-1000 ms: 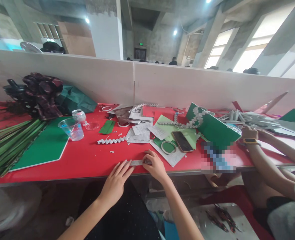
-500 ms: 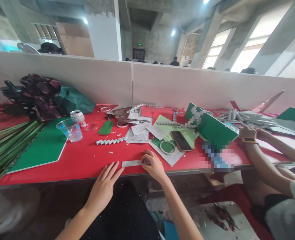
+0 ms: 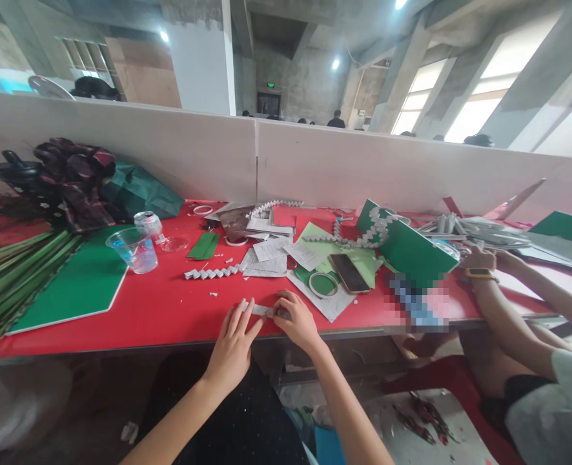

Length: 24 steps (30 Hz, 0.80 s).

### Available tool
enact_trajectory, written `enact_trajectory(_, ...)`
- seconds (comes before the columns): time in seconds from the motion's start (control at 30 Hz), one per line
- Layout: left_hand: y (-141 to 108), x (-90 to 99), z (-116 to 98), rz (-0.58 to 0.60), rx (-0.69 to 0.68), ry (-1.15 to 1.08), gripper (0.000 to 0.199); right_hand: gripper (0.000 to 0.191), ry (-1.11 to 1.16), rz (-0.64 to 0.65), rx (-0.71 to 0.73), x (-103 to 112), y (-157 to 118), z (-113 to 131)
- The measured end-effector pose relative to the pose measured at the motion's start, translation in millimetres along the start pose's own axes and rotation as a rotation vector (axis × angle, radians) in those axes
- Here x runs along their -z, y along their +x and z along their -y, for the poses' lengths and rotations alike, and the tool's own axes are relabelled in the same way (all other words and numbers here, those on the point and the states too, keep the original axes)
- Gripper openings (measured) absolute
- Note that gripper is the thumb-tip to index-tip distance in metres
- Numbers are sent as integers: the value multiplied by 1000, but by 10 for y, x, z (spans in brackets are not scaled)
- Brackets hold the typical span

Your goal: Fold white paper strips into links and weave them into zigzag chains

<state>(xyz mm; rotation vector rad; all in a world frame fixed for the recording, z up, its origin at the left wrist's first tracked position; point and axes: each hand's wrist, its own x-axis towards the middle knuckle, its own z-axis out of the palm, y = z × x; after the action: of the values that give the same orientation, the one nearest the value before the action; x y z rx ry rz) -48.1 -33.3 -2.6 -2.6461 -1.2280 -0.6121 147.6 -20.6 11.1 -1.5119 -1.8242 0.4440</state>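
Observation:
A narrow printed paper strip (image 3: 260, 310) lies flat near the front edge of the red table. My left hand (image 3: 232, 342) rests over its left end, fingers stretched out and spread. My right hand (image 3: 296, 321) has its fingers curled over the right end, pressing or pinching it; the fingertips are partly hidden. Just beyond my hands lies a short zigzag chain of folded paper (image 3: 213, 272). Printed sheets (image 3: 266, 261) are piled behind the strip, and small paper scraps (image 3: 213, 294) dot the red surface.
At right are a phone (image 3: 348, 273), a tape roll (image 3: 323, 285) and a standing green board (image 3: 409, 248). Another person's hand (image 3: 480, 260) works farther right. A plastic cup (image 3: 133, 250), a can (image 3: 149, 226), a green board (image 3: 80, 284) and long leaves (image 3: 19, 278) occupy the left.
My left hand has moved right and slightly forward, from beside the strip's left end onto the strip. My right hand stays at the right end.

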Motion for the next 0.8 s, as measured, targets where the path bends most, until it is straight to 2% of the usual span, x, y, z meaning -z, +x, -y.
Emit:
enact_trajectory(0.3, -161, 69, 355, 36, 46, 81, 68, 14, 13, 12, -8, 9, -4, 20)
enact_trajectory(0.43, -194, 46, 447, 26, 69, 66, 66, 22, 17, 16, 23, 14, 10, 4)
enact_trajectory(0.53, -163, 28, 392, 22, 110, 51, 61, 26, -4, 30, 27, 7, 20, -19)
enact_trajectory(0.67, -76, 14, 208, -14, 195, 47, 58, 27, -48, 46, 33, -12, 5, -42)
enact_trajectory(0.73, -43, -3, 115, -21, 173, 46, 64, 29, -73, 38, 49, -21, -14, -41)
enact_trajectory(0.8, -27, -38, 46, -3, 92, 28, 69, 33, -104, 13, 83, -30, -41, -30)
